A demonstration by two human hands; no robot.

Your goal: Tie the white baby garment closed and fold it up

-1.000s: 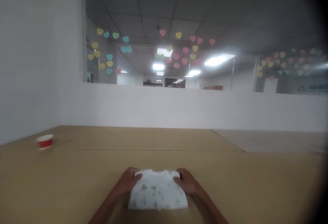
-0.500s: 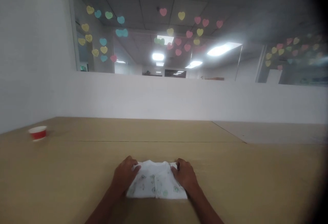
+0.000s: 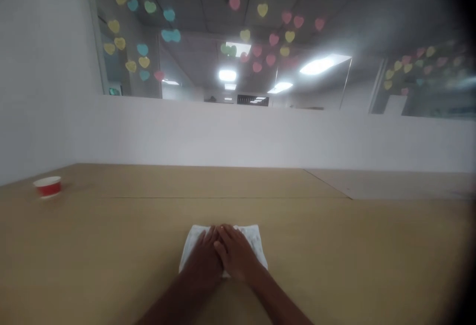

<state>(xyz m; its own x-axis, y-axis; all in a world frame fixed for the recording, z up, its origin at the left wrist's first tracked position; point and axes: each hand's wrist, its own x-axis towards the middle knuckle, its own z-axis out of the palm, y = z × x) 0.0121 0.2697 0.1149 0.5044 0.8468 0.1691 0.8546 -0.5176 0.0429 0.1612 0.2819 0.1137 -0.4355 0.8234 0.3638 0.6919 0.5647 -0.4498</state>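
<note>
A white folded cloth garment point(image 3: 256, 239) with a faint print lies flat on the table before me. My left hand point(image 3: 206, 257) rests palm down on its middle, fingers stretched forward. Beside it, my right hand point(image 3: 238, 254) also lies flat on the cloth, its fingertips meeting or slightly overlapping those of the left. Between them the two hands cover most of the garment's centre; its left and right sides stay visible.
A red and white paper bowl point(image 3: 49, 187) stands at the far left of the wooden table point(image 3: 334, 255). Behind the table runs a white wall point(image 3: 208, 134), with windows above it bearing heart-shaped sticky notes.
Both hands have let go of the garment's far corners and moved inward, now lying flat together on its middle. The view has tipped slightly downward.
</note>
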